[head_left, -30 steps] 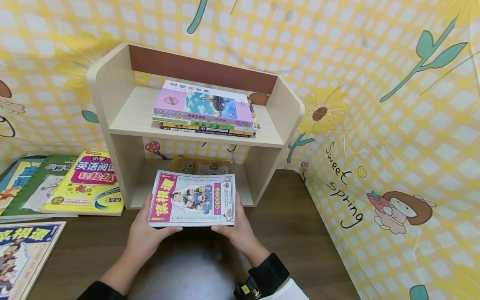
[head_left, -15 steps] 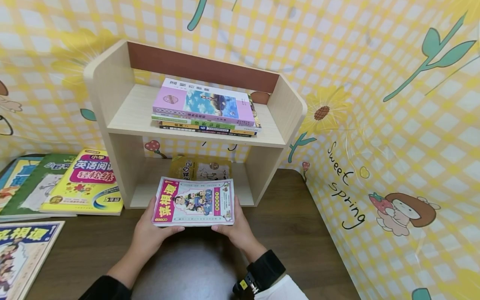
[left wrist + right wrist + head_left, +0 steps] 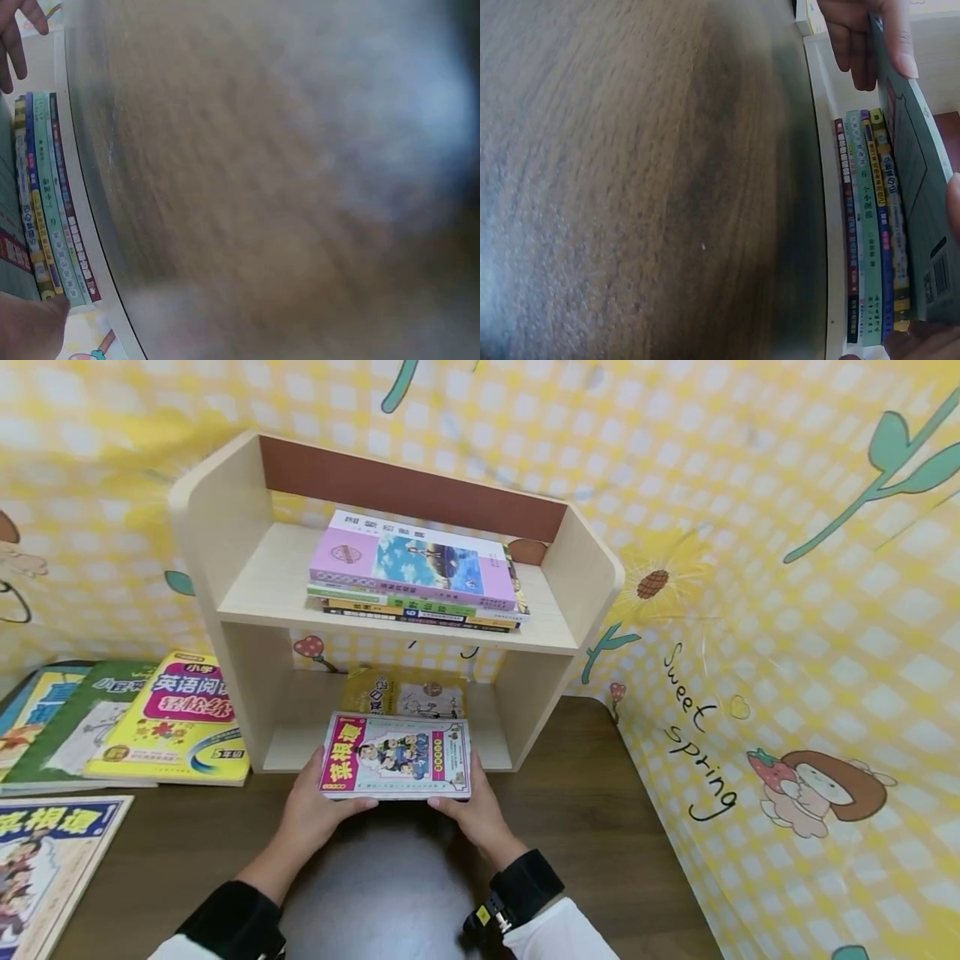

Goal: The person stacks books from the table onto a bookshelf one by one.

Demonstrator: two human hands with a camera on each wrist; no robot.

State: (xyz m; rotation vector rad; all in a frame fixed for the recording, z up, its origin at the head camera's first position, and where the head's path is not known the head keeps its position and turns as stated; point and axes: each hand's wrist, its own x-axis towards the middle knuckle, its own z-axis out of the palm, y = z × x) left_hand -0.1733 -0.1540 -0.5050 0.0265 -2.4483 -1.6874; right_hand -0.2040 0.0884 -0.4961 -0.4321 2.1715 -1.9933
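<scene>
Between both hands, a comic book [image 3: 397, 756] with a pink, white and light blue cover lies nearly flat at the front of the bookcase's lower shelf. My left hand [image 3: 318, 802] grips its left edge, thumb along the near side. My right hand [image 3: 476, 806] grips the right edge in the same way. Behind it shows a yellow-brown book [image 3: 431, 693]. The right wrist view catches the held book's underside [image 3: 911, 150], raised at a tilt over a stack of several books [image 3: 870, 225] on that shelf. In the left wrist view these spines [image 3: 49, 195] appear beside my left fingertips.
A wooden two-tier bookcase [image 3: 247, 568] carries a stack topped by a purple book [image 3: 420, 560] on its upper shelf. Left of it lie yellow [image 3: 172, 718] and green [image 3: 82, 718] books, with another comic [image 3: 52, 868] in front. A checked cloth [image 3: 750, 568] hangs behind the dark table [image 3: 600, 852].
The held comic book has come down and slightly right, onto or close above the lower-shelf stack. More of the yellow-brown book behind it shows. Both hands keep their grip; the head view shifts slightly.
</scene>
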